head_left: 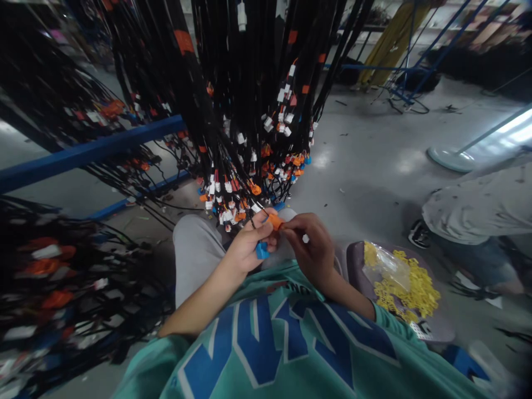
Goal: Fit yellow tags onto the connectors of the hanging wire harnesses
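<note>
Above my lap, my left hand (253, 243) is closed around an orange connector (274, 221) on a dark cable. A blue connector (262, 250) hangs below its fingers. My right hand (311, 241) meets the orange connector from the right, thumb and fingertips pinched together at its end. Whatever lies between those fingertips is too small to make out. Just beyond my hands hangs a thick bundle of black wire harnesses (249, 111), its lower ends crowded with white, orange and blue connectors.
A blue rail (91, 147) crosses at the left, with more harnesses (41, 288) around it. At my right is a tray (355, 266) of small yellow parts (409, 285) and a clear plastic bag (386, 266). Another person (477, 205) is at the far right, near a round stand base (451, 159).
</note>
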`<state>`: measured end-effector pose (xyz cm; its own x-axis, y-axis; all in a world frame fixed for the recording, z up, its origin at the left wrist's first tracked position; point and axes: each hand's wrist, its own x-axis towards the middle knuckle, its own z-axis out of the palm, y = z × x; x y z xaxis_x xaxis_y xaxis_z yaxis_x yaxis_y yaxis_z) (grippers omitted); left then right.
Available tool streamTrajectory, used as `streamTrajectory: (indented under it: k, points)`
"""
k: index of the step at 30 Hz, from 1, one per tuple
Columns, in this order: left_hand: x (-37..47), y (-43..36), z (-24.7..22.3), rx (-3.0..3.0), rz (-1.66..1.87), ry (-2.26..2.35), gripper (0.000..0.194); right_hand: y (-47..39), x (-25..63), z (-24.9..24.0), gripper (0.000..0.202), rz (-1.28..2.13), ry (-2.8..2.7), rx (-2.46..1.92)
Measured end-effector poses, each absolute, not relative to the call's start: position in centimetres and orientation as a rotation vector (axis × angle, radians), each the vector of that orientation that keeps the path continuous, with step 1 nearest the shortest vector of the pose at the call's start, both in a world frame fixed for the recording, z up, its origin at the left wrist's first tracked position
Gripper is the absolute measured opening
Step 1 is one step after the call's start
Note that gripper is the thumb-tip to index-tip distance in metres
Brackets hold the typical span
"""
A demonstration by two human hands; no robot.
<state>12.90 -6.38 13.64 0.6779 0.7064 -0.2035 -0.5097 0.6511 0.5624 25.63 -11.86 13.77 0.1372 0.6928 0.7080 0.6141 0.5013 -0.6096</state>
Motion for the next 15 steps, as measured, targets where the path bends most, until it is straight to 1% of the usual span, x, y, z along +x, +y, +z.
streamTrajectory:
  k: [11, 15]
  points:
    - [13.05, -6.46, 13.49, 0.557, 0.762, 0.458, 0.045, -11.47, 25.41, 13.23, 0.006, 0.071, -1.524, -1.180]
    - [12.86, -6.39, 13.70, 0.619, 0.756, 0.474, 0.045, -11.52, 25.39, 13.30, 0.005, 0.218, -1.452, -1.213]
